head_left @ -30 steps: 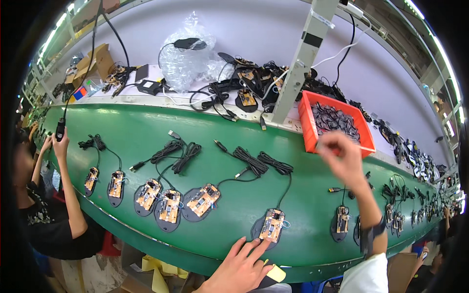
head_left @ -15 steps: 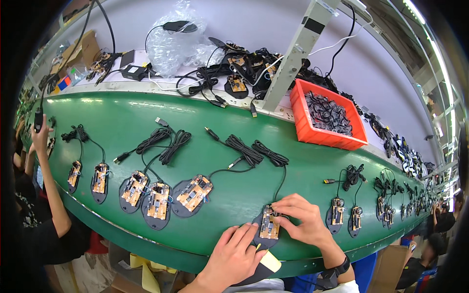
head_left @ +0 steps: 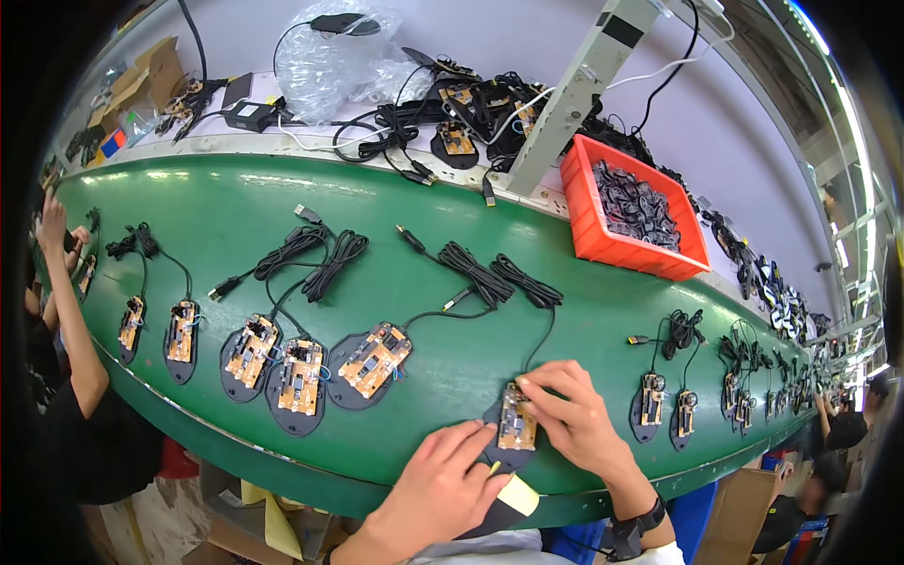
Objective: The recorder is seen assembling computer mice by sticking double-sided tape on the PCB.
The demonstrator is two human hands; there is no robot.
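A computer mouse base, black and oval with a tan circuit board on it, lies at the near edge of the green belt. My left hand holds it from the left, the fingertips on its side by the board and the thumb low near its front. My right hand pinches at the board's upper end, thumb and fingers closed. Whatever small part sits between those fingertips is hidden. A black cable runs from the base to a tied coil farther back. Beside my left thumb is a pale yellow piece.
Several similar mouse bases with coiled cables lie left and right along the belt. A red bin of small dark parts stands at the back right, by a grey post. At far left is another person's arm.
My right hand has shifted slightly at the board's upper end, still pinched. My left hand stays on the base. The other person's raised hand at far left has come down. The view has tilted slightly.
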